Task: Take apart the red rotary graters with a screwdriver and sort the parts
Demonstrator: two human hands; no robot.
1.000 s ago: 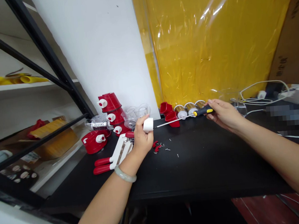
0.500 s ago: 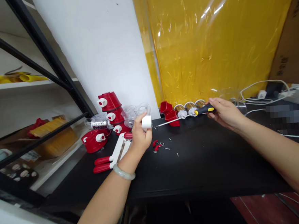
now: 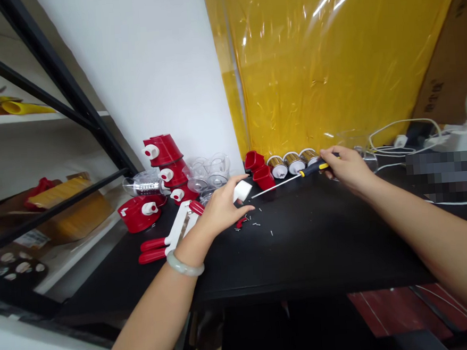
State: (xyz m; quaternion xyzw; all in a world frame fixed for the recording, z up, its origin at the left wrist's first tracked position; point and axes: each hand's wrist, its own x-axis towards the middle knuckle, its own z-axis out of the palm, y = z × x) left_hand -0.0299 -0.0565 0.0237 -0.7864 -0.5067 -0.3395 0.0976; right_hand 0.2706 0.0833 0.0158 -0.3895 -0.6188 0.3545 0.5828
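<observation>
Between the thumb and fingers of my left hand (image 3: 224, 206) is a small white cylindrical part (image 3: 242, 191), tilted. My right hand (image 3: 347, 169) grips the black and yellow handle of a screwdriver (image 3: 278, 186), whose long shaft points left. The shaft's tip is close to the white part's right side; whether they touch I cannot tell. Below, small red pieces (image 3: 240, 223) and several little screws (image 3: 256, 224) lie on the black table (image 3: 303, 255).
Stacked red housings (image 3: 165, 150) and clear plastic cups (image 3: 219, 170) stand at the back left. A red-handled white tool (image 3: 177, 227) lies nearby. Red hoppers (image 3: 263, 177) and metal drums (image 3: 294, 163) line the back. White cables (image 3: 406, 125) run at the right.
My left hand has turned and its fingers have spread wider, and the white part now tilts. The screwdriver tip remains close to it. The whole view has shifted slightly.
</observation>
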